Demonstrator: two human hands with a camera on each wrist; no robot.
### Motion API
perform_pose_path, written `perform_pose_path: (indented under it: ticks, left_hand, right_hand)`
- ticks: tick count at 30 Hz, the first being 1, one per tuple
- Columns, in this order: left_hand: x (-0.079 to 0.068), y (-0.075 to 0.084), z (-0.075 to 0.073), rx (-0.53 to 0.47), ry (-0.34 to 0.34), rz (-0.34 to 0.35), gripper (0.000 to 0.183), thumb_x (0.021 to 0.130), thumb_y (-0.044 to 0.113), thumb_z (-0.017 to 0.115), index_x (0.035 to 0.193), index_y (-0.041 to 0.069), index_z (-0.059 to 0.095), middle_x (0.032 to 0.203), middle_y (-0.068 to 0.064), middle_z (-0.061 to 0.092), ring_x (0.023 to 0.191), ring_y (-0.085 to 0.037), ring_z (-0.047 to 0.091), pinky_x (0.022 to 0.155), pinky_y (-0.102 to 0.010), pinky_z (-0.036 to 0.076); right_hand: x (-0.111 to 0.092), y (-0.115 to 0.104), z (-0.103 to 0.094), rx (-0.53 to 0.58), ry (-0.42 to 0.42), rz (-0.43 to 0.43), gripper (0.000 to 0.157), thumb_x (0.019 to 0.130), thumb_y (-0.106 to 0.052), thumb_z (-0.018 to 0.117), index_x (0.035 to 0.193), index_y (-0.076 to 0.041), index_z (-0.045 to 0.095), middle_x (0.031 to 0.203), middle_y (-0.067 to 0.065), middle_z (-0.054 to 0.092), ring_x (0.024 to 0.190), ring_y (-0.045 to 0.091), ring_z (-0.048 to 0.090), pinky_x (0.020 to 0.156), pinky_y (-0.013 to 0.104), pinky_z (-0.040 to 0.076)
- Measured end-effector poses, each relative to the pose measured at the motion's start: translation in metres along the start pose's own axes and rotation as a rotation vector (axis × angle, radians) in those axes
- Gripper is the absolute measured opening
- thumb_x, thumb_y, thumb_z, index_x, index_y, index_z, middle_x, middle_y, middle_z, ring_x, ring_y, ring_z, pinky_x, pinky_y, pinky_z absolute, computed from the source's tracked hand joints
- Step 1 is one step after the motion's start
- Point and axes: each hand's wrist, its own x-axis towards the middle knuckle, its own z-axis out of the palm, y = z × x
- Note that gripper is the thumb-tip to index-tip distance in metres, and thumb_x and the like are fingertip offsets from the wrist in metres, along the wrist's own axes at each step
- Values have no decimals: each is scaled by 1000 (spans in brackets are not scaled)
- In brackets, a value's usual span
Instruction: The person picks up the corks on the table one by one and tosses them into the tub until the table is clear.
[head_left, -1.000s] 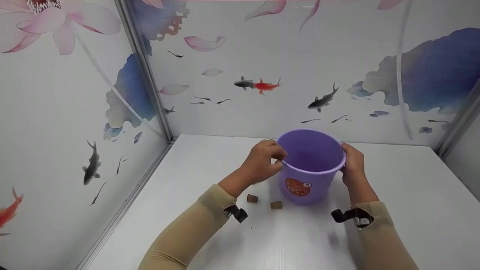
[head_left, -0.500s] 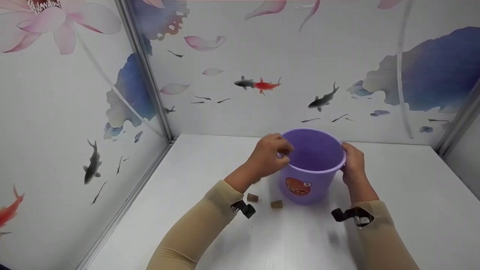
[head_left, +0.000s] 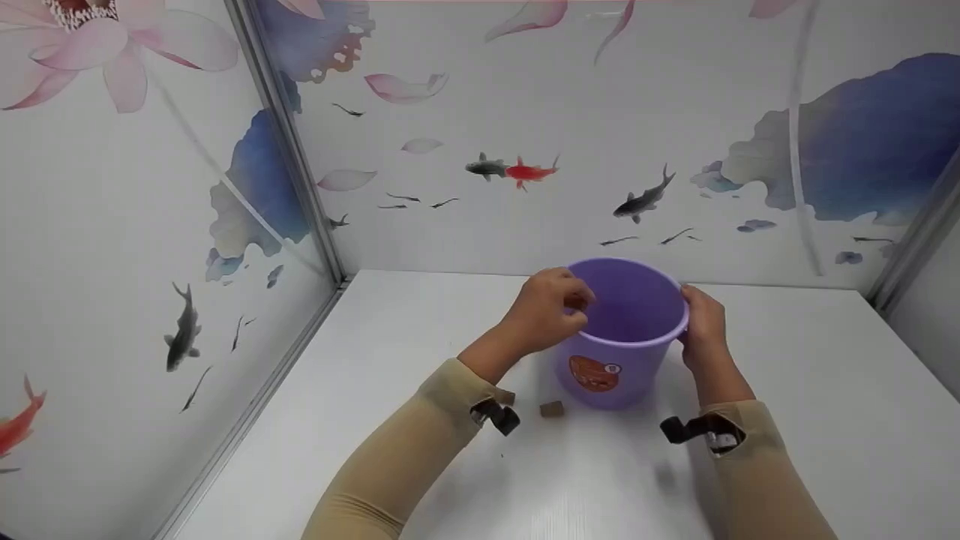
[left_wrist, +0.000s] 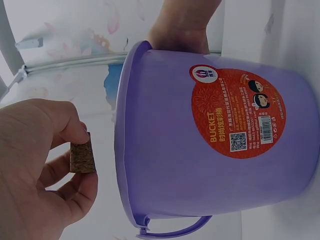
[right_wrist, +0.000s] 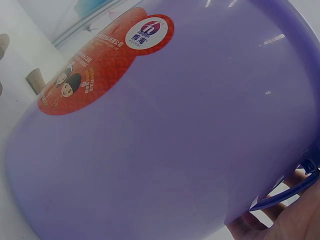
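Observation:
The fingertips of my left hand (head_left: 546,309) pinch a small brown cork (left_wrist: 82,159). That hand is raised at the left side of the rim of a purple bucket (head_left: 646,366), in front of its opening. The bucket stands upright on the white table, with a red-orange label (left_wrist: 236,112) on its side. My right hand (head_left: 703,324) grips the bucket at the right of its rim. In the right wrist view, its fingers (right_wrist: 247,224) lie by the purple handle (right_wrist: 287,194). The bottom inside the bucket is hidden.
One cork (head_left: 552,409) lies on the table (head_left: 600,480) at the bucket's front left. Another cork (head_left: 507,397) beside it is partly covered by the left wrist. White panels (head_left: 420,232) printed with fish and lotus stand behind and to the left.
My left hand has moved a little to the right, further over the bucket's rim, with the cork. The left sleeve now partly covers one table cork. My right hand and the bucket stay put.

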Motion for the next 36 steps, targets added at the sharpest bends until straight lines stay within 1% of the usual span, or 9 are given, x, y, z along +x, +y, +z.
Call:
perform_pose_path:
  ticks: [2, 8, 14, 17, 20, 24, 28, 32, 36]
  left_hand:
    - [2, 1, 0, -8, -7, -7, 21, 87, 2, 66, 101, 11, 80, 99, -5, 70, 95, -17, 67, 85, -24, 51]
    - [11, 5, 1, -25, -21, -18, 20, 87, 1, 68, 101, 9, 80, 98, -7, 69, 90, -15, 68, 79, -18, 51]
    - [26, 10, 4, -42, -24, -33, 19, 88, 2, 70, 101, 10, 81, 96, -7, 69, 87, -12, 64, 76, -16, 48]
    - [34, 12, 5, -54, -14, -47, 19, 88, 2, 71, 101, 10, 82, 94, -7, 69, 86, -12, 63, 75, -15, 46]
    - [40, 12, 6, -60, -5, -45, 19, 88, 3, 71, 102, 10, 83, 94, -7, 70, 85, -12, 62, 75, -14, 46]
    - [43, 12, 8, -112, -7, -46, 20, 89, 3, 71, 103, 9, 83, 96, -8, 72, 85, -10, 61, 75, -13, 47]
    - [44, 11, 10, -170, -13, -64, 20, 89, 1, 70, 103, 8, 82, 98, -8, 73, 84, -9, 62, 75, -13, 48]
    - [48, 12, 13, -188, -16, -92, 19, 89, 2, 71, 104, 7, 82, 100, -8, 73, 86, -8, 64, 76, -13, 49]
    - [54, 17, 16, -182, -48, -116, 18, 91, 3, 72, 105, 8, 82, 103, -7, 73, 89, -7, 65, 77, -12, 50]
  right_hand:
    - [0, 0, 0, -6, -3, 0, 32, 108, -24, 47, 84, -18, 68, 81, -10, 63, 80, 8, 59, 73, 25, 56]
    - [0, 0, -1, 7, -13, -10, 32, 109, -23, 47, 86, -17, 68, 81, -9, 63, 79, 8, 59, 71, 25, 56]
    - [-2, 0, -1, 19, -2, -16, 33, 109, -22, 47, 85, -20, 71, 81, -11, 65, 79, 7, 60, 70, 24, 55]
    - [-2, 0, 0, 15, -3, -18, 34, 109, -23, 48, 84, -20, 71, 80, -11, 64, 79, 6, 59, 69, 24, 55]
    - [-3, 0, 1, 15, -2, -21, 34, 108, -23, 48, 83, -21, 70, 80, -11, 63, 78, 6, 58, 68, 23, 54]
    - [-3, 1, 0, 16, -10, -16, 34, 109, -23, 48, 83, -19, 70, 79, -11, 64, 78, 6, 59, 69, 23, 55]
    - [-1, 1, 0, 13, -20, -9, 35, 109, -24, 49, 81, -18, 68, 78, -10, 63, 77, 7, 59, 70, 23, 55]
    - [0, 0, 0, 22, -20, -7, 31, 108, -24, 50, 85, -17, 70, 81, -10, 64, 80, 8, 60, 73, 25, 56]
    - [-1, 0, -1, 26, -16, 2, 28, 108, -22, 49, 91, -17, 71, 85, -10, 65, 83, 7, 61, 74, 25, 57]
